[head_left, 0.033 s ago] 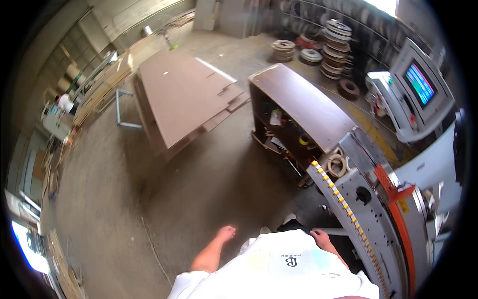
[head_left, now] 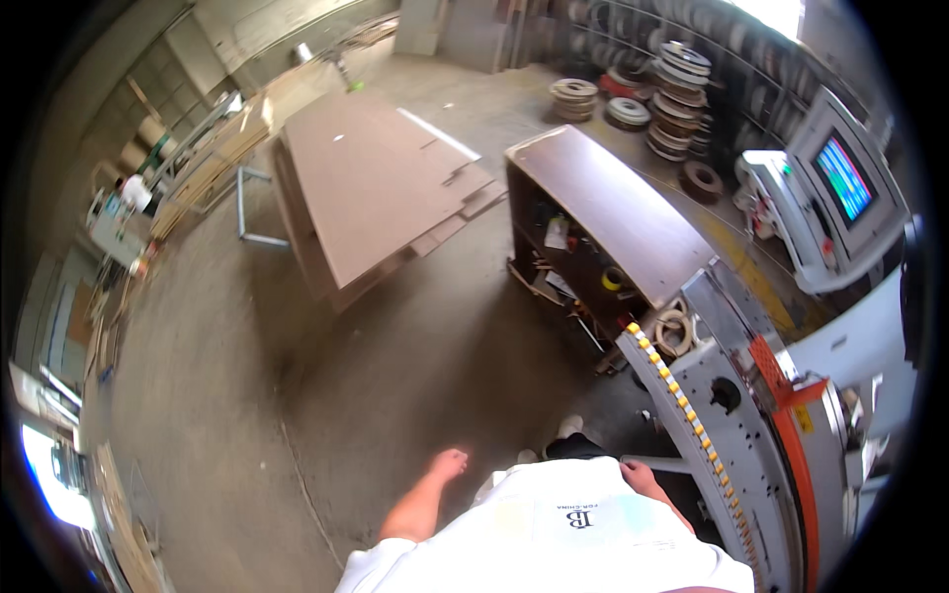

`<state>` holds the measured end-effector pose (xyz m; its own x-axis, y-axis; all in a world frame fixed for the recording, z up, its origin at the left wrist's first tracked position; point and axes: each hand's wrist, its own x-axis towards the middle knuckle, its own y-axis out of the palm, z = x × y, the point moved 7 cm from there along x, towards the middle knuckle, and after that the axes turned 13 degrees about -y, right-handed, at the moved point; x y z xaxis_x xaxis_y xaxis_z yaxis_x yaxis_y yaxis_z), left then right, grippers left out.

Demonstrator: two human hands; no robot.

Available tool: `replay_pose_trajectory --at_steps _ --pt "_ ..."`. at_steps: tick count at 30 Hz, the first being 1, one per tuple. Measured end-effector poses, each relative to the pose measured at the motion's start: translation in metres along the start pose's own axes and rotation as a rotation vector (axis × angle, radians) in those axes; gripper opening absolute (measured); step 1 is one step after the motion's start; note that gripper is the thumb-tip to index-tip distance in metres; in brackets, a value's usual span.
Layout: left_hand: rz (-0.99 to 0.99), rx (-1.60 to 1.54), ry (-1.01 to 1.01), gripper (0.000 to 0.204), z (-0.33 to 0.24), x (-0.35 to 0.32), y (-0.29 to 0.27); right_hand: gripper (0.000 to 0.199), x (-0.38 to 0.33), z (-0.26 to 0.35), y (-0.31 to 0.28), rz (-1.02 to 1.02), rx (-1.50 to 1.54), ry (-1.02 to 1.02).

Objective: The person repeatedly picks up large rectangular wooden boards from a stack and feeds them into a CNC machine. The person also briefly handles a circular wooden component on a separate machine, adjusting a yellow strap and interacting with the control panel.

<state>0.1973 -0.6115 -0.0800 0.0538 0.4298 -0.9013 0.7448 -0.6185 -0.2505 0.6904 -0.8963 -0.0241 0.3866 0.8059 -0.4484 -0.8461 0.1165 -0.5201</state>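
Note:
My left hand [head_left: 450,464] hangs in front of my body over the concrete floor, its fingers curled in and nothing visible in them. At my right side, my right hand [head_left: 639,475] is lowered beside my dark trousers, close to a grey bar [head_left: 660,464] of the machine. Its fingers are mostly hidden, and whether it touches the bar cannot be made out. Nearest to that hand is a grey edge-banding machine [head_left: 712,425] with a row of yellow rollers [head_left: 682,403] along its edge and an orange strip [head_left: 797,465].
Ahead, brown boards [head_left: 371,198] lie in a stack. A dark cabinet [head_left: 603,203] with tools and tape on its shelves adjoins the machine. Rolls of edging [head_left: 680,104] are piled behind it. A control panel with a lit screen [head_left: 845,178] stands right. Another person [head_left: 136,194] is far left.
The view has shifted slightly, so the boards, cabinet and machine sit a little farther right and lower. Both hands stay nearly where they were.

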Motion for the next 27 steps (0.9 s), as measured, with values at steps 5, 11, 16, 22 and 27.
replay_pose_trajectory --at_steps 5,11,16,22,27 --pt "-0.086 -0.003 -0.018 0.028 0.053 -0.003 -0.005 0.025 0.088 -0.011 0.051 0.317 -0.314 -0.397" --pt "-0.091 -0.022 0.037 0.024 0.1 0.037 -0.015 0.043 0.233 0.116 0.08 0.308 0.061 0.027" --pt "-0.172 -0.026 0.061 0.022 0.014 0.05 -0.091 0.035 0.394 0.205 0.112 0.284 -0.088 -0.17" --pt "-0.233 -0.39 0.019 0.024 -0.14 0.079 -0.214 0.034 0.49 0.356 0.118 0.295 0.163 -0.158" --pt "-0.141 -0.521 0.024 0.022 -0.219 0.126 -0.301 0.033 0.516 0.417 0.132 0.3 0.177 -0.174"
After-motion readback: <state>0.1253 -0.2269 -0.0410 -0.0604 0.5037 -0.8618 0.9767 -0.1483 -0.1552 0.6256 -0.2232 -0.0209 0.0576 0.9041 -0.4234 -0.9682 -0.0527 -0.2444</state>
